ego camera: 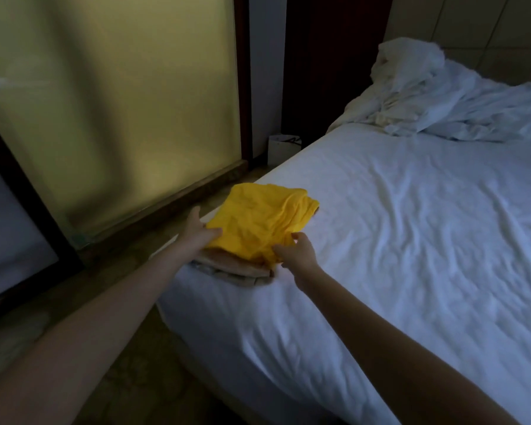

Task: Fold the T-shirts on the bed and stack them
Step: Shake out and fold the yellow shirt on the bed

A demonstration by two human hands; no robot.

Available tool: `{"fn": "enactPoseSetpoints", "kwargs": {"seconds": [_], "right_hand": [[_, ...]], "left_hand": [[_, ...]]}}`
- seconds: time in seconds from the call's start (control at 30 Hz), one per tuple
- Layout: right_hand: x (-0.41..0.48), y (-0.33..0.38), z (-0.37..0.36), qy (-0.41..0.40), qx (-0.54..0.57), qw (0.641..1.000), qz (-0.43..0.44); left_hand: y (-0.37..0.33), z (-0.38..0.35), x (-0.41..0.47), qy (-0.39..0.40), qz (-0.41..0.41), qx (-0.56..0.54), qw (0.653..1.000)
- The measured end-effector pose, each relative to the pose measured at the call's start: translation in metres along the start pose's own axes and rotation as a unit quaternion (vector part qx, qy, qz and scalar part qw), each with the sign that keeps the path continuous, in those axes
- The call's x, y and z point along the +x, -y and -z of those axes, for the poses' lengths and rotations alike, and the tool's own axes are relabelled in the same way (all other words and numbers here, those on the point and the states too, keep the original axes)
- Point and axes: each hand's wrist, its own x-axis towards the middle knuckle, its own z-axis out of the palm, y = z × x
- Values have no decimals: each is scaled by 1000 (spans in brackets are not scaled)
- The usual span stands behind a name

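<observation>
Yellow folded T-shirt (259, 223) sits atop a beige folded stack (233, 269) at the bed's (411, 240) left edge, left hand (198, 231) and right hand (295, 254) both pinching its near corners.

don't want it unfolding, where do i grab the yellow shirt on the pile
Its two near corners, from the camera side, as the left hand and right hand do: the yellow T-shirt lies flat and those corners overhang the beige stack.

Head-worn view, down onto bed (380, 240)
</observation>
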Motion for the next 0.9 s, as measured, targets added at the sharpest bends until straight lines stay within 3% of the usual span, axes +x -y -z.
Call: {"fn": "enactPoseSetpoints", "kwargs": {"seconds": [0.1, 0.17, 0.27, 0.33, 0.4, 0.47, 0.57, 0.63, 0.83, 0.9], "right_hand": [[-10, 10, -8, 0, 41, 999, 5], [-22, 2, -13, 9, 32, 999, -13], [-38, -20, -18, 4, -82, 996, -45], [-38, -20, -14, -52, -155, 987, 8], [-33, -7, -11, -101, -248, 957, 113], [-21, 1, -15, -85, -346, 914, 194], [-1, -25, -26, 24, -479, 858, 185], [7, -52, -29, 39, -503, 846, 171], [13, -66, -31, 12, -515, 835, 196], [12, -66, -31, 12, -510, 838, 194]], "left_hand": [[-11, 20, 2, -49, -19, -45, 998], [-8, 30, -3, -19, -13, 42, 999], [7, 29, -16, 55, 9, 202, 978], [8, 23, -18, 35, -26, 259, 965], [-5, 16, -13, -8, -108, 327, 939], [-22, 2, -2, -16, -176, 354, 918], [-21, -35, 12, 64, -155, 407, 898], [2, -61, 15, 93, -120, 451, 880], [4, -58, 36, 115, -125, 455, 874], [-15, -53, 55, 55, -170, 414, 892]]}}
